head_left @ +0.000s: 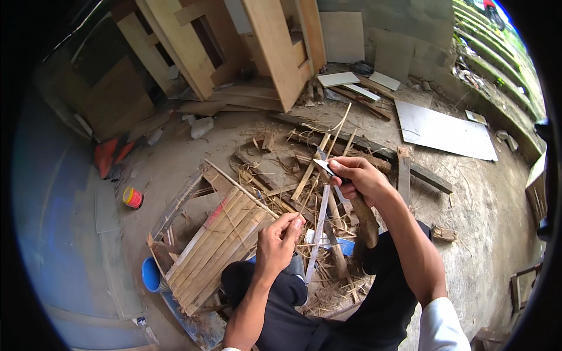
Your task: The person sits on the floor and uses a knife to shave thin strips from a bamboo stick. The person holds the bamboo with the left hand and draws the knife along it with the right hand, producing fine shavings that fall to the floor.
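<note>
My left hand (277,244) is closed in a pinch on a thin, pale strip (307,200) that looks like split cane or bamboo. From those fingertips the strip slants up and away toward the knife. My right hand (364,180) is wrapped round a knife, its thumb near the short, pale blade (324,168), which points left. A long, curved brown handle (367,225) appears below the right hand and seems to belong to the knife. Another light strip (341,127) rises beyond the blade; whether it is the same piece I cannot tell.
A slatted wooden piece (219,248) lies at the left by my knee, beside a blue bucket (151,275). Wood scraps and shavings (275,175) litter the floor ahead. A red and yellow tub (133,198) stands farther left. A white board (445,130) lies at the right; wooden frames (275,52) stand behind.
</note>
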Demonstrator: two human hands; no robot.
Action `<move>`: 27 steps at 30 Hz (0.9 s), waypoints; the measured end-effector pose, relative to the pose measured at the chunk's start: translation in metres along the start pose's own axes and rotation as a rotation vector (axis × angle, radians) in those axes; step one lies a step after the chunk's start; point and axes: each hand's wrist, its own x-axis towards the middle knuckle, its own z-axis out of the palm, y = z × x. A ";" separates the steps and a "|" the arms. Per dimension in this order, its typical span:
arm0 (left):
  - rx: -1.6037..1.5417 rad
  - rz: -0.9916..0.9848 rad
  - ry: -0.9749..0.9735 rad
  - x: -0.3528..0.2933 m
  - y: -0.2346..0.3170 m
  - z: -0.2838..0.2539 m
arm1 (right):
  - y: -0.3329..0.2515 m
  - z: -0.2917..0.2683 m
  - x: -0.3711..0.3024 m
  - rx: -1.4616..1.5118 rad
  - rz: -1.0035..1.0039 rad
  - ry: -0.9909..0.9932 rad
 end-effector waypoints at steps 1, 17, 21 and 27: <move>0.045 0.048 0.002 0.003 -0.001 0.002 | -0.002 -0.006 0.001 -0.010 0.010 0.035; 0.296 0.116 0.117 0.005 -0.003 0.007 | 0.001 -0.021 0.003 -0.295 0.132 -0.109; 0.325 0.135 0.064 0.004 -0.001 -0.001 | -0.010 -0.048 0.022 0.052 -0.104 0.270; 0.357 0.123 -0.037 0.001 -0.001 -0.003 | 0.006 -0.140 0.051 0.200 -0.154 0.111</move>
